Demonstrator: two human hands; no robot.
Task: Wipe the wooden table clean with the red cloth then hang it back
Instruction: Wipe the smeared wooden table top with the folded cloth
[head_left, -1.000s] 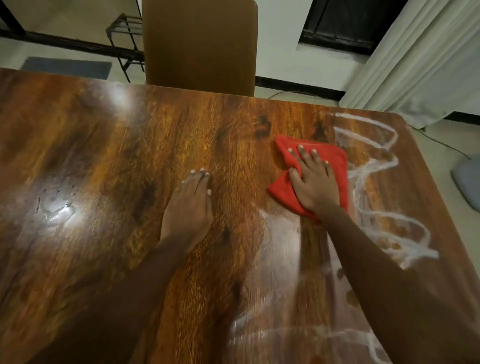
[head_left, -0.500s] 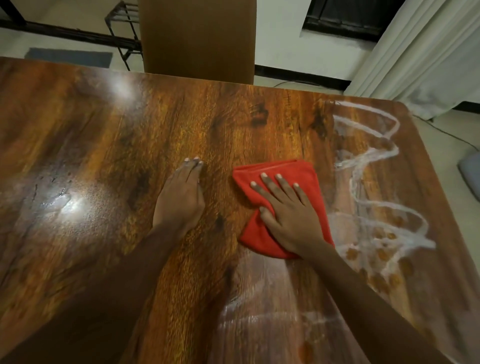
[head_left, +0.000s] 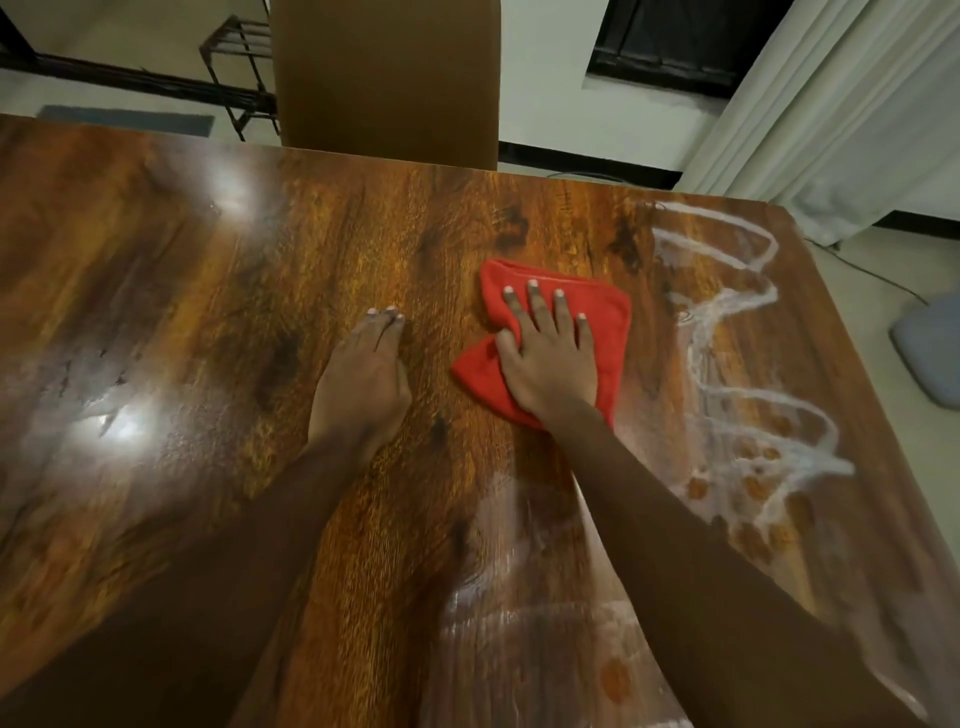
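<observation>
We have the red cloth (head_left: 613, 332) bunched into a pad on the wooden worktop (head_left: 208, 312), right of centre, just short of the white foamy streaks (head_left: 727, 364) that loop down the right side. Our right hand (head_left: 548, 358) lies flat on top with fingers spread; the grip is not clenched, it simply presses the cloth down so the whole pad bears on the surface. Our left hand (head_left: 363, 379) rests released, palm down on bare wood just beside the cloth, likely there to brace our lean over the worktop. A wet smear (head_left: 519, 597) runs toward the near edge, so we judge the wiping is only partly done. Beyond the far edge stands a chair back (head_left: 384, 78), with a curtain (head_left: 831, 114) to the right.
</observation>
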